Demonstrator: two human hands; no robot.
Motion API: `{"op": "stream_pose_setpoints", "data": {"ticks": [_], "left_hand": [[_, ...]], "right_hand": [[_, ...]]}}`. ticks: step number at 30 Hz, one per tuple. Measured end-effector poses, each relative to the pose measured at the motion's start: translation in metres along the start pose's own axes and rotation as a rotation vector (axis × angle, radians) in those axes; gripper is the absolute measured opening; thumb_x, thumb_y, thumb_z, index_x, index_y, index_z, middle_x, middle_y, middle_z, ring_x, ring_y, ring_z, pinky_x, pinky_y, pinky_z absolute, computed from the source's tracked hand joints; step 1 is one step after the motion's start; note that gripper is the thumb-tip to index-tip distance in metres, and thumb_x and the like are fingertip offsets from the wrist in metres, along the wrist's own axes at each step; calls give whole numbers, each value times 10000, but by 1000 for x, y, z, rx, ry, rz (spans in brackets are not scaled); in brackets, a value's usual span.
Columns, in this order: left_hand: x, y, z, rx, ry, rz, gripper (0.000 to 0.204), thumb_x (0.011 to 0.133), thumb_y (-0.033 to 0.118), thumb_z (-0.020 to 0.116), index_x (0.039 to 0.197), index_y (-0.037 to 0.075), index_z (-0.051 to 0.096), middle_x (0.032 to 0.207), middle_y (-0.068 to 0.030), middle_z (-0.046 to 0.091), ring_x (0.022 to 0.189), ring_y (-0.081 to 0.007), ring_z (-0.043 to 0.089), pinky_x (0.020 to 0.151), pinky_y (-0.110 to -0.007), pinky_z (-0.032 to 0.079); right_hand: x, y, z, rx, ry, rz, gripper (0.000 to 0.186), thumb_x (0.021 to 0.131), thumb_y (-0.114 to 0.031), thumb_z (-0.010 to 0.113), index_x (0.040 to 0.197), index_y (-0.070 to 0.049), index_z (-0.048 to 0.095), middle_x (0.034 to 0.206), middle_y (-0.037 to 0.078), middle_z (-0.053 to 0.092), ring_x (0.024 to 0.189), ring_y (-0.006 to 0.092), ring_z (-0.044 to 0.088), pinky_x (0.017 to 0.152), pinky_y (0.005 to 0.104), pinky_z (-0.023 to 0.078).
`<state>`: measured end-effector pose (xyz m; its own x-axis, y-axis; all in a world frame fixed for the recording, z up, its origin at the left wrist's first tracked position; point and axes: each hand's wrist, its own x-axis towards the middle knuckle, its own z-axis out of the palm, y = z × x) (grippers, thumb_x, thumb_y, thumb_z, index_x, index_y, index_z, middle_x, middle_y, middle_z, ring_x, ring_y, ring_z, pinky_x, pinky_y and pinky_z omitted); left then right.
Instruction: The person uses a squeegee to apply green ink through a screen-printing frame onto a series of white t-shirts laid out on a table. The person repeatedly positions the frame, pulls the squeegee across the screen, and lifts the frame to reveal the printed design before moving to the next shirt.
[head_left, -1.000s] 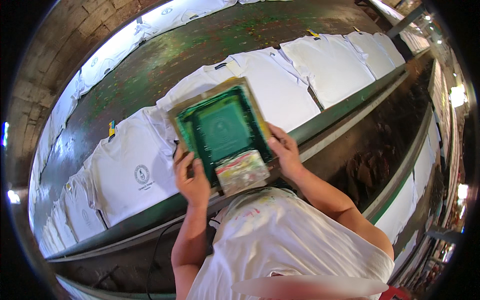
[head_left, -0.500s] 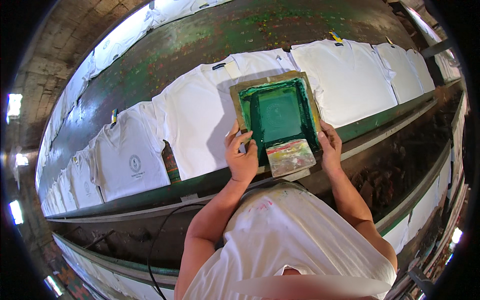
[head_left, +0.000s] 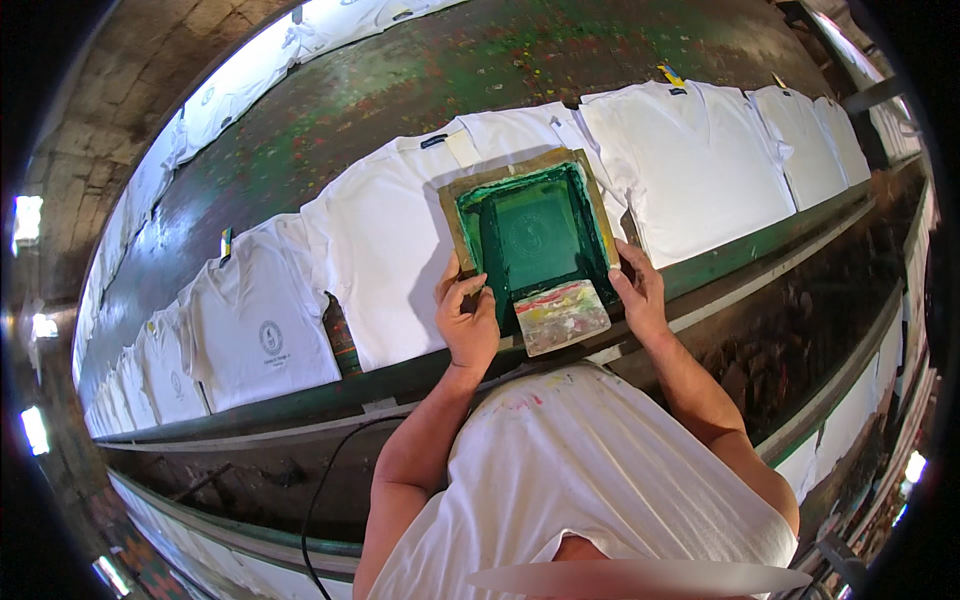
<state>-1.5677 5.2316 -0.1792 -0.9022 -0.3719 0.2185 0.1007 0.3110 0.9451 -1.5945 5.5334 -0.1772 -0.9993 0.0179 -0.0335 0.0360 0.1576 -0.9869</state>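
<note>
A wooden-framed printing screen (head_left: 535,225) with green mesh is held in both hands over a white T-shirt (head_left: 378,250) lying on the long table. My left hand (head_left: 468,318) is closed on the left side of the frame near its lower corner. On the right side, the fingers of my right hand (head_left: 638,290) grip the frame. A paint-smeared squeegee (head_left: 563,318) rests inside the screen at the near end, its flat handle sticking out toward me. Green ink coats the inner edges. The screen hides part of the shirt.
To the left lies a shirt with a round dark print (head_left: 270,335), with more shirts beyond it. Another white shirt (head_left: 690,175) lies to the right. A rail (head_left: 770,262) runs along the table's near edge. A black cable (head_left: 318,490) hangs at lower left.
Both hands have shifted the screen a little left, with the squeegee moving along in it. The shirts on the table stay where they were.
</note>
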Motion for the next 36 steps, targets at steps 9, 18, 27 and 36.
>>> {"op": "stream_pose_setpoints", "data": {"ticks": [9, 18, 27, 36], "left_hand": [[1, -4, 1, -46, 15, -67, 283, 896, -139, 770, 1121, 31, 790, 1555, -198, 652, 1255, -289, 677, 1037, -357, 557], [0, -12, -1, -12, 5, -135, 280, 877, -147, 784, 1094, 30, 780, 1532, -212, 689, 1201, -287, 698, 1016, -366, 555], [2, -7, -1, 3, -3, -89, 253, 879, -147, 784, 1064, 25, 766, 1587, -206, 667, 1193, -264, 699, 1006, -351, 557], [3, -7, 0, -23, -3, -95, 228, 874, -143, 776, 1034, 17, 763, 1563, -202, 687, 1177, -266, 701, 1008, -359, 555]], "right_hand": [[1, -11, 1, -91, -2, -23, 543, 1026, -156, 785, 1504, 52, 633, 1393, 160, 671, 1303, 259, 628, 1169, 380, 468], [6, -11, 1, -185, -1, -22, 506, 1022, -125, 788, 1479, 41, 650, 1314, 170, 689, 1243, 282, 658, 1127, 392, 496], [-17, -90, -5, -542, -367, -501, 433, 923, -138, 834, 1337, -28, 775, 1330, 176, 755, 1262, 390, 694, 1101, 488, 561], [-4, -107, 25, -810, -517, -663, 478, 808, -53, 766, 1285, -56, 801, 1257, 116, 764, 1236, 346, 715, 1084, 485, 576]]}}
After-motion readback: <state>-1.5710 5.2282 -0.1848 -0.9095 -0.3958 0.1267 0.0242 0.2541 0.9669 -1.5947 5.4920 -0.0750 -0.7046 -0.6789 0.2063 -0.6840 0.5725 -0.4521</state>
